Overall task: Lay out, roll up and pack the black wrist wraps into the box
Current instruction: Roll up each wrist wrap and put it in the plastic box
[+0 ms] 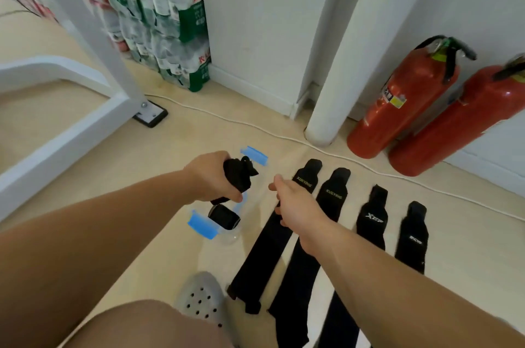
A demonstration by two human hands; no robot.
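**Left hand holds a rolled wrap over the box**

Head view: two red fire extinguishers (403, 100) lean at the white wall on the right, beside a white pipe (329, 69). A thin white cable (255, 126) runs over the beige floor in front of them. Packs of bottled water (162, 23) are stacked at the back and a white table frame (85, 43) stands at the left. A grey perforated shoe (200, 298) shows at the bottom.

The clear box (231, 236) with blue latches (254, 155) stands open on the floor, and the left hand and its wrap cover most of it. One rolled wrap (224, 217) lies inside, at the near end. The left hand (208, 177) grips a second rolled wrap (237, 177) directly above the box.

Four flat wraps (372, 218) lie side by side right of the box. The right forearm crosses them and hides their middle parts. The right hand (295, 202) is over the leftmost one with fingers loosely curled; I cannot tell if it holds the cloth.
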